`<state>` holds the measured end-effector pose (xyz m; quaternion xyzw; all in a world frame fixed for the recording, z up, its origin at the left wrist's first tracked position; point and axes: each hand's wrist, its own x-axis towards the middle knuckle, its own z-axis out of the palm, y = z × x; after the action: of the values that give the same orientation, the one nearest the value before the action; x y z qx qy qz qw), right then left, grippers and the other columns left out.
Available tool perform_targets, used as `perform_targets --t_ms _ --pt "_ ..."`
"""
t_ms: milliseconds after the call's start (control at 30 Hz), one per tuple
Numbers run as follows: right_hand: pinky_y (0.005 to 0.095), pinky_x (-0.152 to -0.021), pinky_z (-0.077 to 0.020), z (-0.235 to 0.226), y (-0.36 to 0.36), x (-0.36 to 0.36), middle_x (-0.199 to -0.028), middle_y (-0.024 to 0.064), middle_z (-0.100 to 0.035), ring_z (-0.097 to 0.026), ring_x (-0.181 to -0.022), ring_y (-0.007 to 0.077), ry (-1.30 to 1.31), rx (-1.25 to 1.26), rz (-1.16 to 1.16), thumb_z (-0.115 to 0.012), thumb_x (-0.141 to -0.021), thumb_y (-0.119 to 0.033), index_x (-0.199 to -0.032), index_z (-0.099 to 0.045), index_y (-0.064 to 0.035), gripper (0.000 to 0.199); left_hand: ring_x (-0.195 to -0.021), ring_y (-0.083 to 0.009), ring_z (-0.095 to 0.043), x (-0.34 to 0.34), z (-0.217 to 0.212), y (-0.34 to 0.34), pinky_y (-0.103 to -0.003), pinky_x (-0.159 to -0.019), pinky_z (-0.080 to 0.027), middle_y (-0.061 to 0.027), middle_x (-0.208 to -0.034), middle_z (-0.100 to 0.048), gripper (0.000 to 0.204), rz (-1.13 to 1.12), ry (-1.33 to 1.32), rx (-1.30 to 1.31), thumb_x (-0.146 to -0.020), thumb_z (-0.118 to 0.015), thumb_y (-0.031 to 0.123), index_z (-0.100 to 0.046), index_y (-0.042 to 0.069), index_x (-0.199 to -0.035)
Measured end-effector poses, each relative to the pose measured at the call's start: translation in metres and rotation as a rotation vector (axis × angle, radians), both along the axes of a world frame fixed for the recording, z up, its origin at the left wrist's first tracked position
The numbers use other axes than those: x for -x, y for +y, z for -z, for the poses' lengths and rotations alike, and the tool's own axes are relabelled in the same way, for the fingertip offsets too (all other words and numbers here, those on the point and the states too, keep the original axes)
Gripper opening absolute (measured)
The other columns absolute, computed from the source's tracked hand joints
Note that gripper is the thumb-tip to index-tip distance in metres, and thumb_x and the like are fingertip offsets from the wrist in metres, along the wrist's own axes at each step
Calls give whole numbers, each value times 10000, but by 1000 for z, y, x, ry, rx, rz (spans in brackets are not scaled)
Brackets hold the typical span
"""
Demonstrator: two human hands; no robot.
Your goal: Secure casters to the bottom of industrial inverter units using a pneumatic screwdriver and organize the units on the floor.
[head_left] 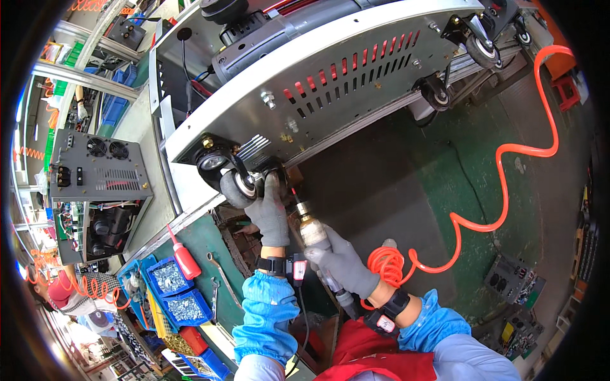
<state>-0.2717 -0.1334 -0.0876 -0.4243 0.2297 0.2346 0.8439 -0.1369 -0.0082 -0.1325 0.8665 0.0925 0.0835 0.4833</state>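
While the right grip [346, 260] is wrapped around the driver [311, 230], its bit points up near the panel's [321, 133] lower edge; the left grip [270, 219] reaches in beside the caster [238, 189], fingertips partly hidden, so whether they pinch anything I cannot tell. Rightward, open floor [454, 184] stretches toward the hose [505, 190]. Leftward, bins [204, 307] and a wrench [222, 277] crowd the counter [204, 238].

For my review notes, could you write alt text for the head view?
A gloved left hand is at a caster on a machine's metal base; the gloved right hand holds a driver, tip toward the base. A coiled orange hose is at right, blue bins of small hardware at left.
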Motion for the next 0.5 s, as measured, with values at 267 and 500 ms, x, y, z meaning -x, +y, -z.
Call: perform_targets --t_ms 267,500 --pt "218 -511 -441 0 -2 -6 -821 -7 -567 -516 -601 50 -13 25 -18 -669 -895 -195 -1410 -397 -76 594 -756 -67 -522 -2 7 0 -232 -664 -445 -24 -882 -619 284 -1 -59 109 -948 -643 210 -697 -62 -1009" --pt "250 -647 -459 2 -21 20 -914 17 -575 -539 -741 91 -64 89 -47 -695 -866 -194 -1405 -408 -41 631 -793 -59 -527 13 -17 13 -210 -677 -443 -53 -961 -627 272 6 293 502 -940 -623 123 -633 -88 -1112"
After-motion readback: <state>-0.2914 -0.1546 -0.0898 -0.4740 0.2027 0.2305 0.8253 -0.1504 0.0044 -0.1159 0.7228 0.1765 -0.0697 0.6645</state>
